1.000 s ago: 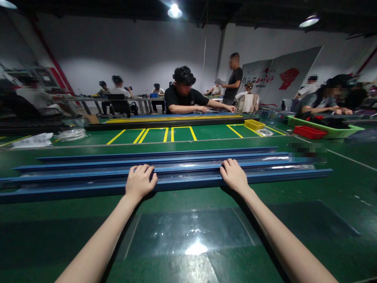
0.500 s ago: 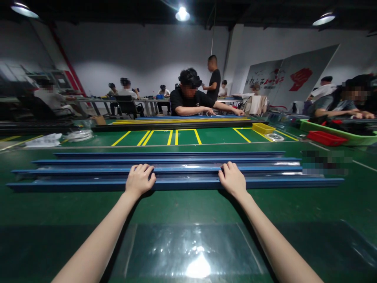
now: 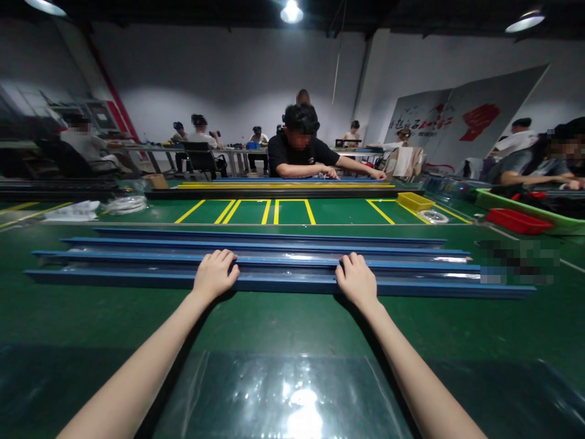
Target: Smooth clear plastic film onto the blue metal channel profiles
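Note:
Several long blue channel-shaped rails [image 3: 283, 285] lie side by side across the green tabletop [image 3: 278, 326], with clear film showing between their edges. My left hand [image 3: 216, 272] is curled over the nearest rails left of centre, thumb toward the middle. Right of centre, my right hand [image 3: 357, 278] closes over the same rails in the same way. The fingertips of both hands dip behind the rail edges and are partly hidden. Closer to me, a clear plastic sheet [image 3: 242, 390] covers the table and reflects a lamp.
Beyond a seam lie yellow tape lines [image 3: 276, 212], a yellow tray [image 3: 415, 202] and coiled white material [image 3: 127, 205]. On the right are a red tray [image 3: 518, 221] and a green tub [image 3: 567, 222]. A co-worker [image 3: 299, 146] leans over yellow and black rails opposite.
The rails appear slightly tilted, their left ends higher in view, as the view shifts. Both hands keep their places on them. A standing person has moved left behind the co-worker opposite.

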Demonstrator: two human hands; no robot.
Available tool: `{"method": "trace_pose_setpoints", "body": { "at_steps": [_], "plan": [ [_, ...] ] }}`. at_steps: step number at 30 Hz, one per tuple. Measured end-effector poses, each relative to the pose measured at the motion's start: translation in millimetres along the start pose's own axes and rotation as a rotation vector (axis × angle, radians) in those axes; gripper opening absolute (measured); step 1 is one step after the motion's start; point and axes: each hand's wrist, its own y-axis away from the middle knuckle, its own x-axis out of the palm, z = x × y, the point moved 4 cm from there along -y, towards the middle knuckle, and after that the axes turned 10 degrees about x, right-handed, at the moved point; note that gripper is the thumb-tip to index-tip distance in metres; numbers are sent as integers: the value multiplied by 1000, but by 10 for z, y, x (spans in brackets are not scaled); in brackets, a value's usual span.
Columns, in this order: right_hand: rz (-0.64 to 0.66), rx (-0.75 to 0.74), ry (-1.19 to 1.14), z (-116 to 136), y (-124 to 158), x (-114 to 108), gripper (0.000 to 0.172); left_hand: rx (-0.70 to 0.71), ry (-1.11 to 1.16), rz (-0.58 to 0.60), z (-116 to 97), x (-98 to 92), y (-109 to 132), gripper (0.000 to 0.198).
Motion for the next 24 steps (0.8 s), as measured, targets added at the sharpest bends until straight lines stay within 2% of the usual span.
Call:
{"method": "trace_pose_setpoints", "body": {
  "at_steps": [7, 10, 13, 18, 24],
  "plan": [
    [99, -1, -50, -95, -134, 31, 22, 42, 105, 118, -73, -48, -150, 27],
    [146, 48, -77, -112, -278, 65, 22, 92, 159, 136, -221, -63, -357, 29],
    [175, -1, -83, -39, -436, 93, 22, 108, 227, 149, -380, -28, -630, 31],
    [264, -165, -98, 135, -679, 185, 33, 138, 277, 170, -542, 184, -1021, 38],
    [362, -239, -91, 251, -843, 463, 55, 134, 345, 222, -580, 522, -1172, 46]
  ]
}}
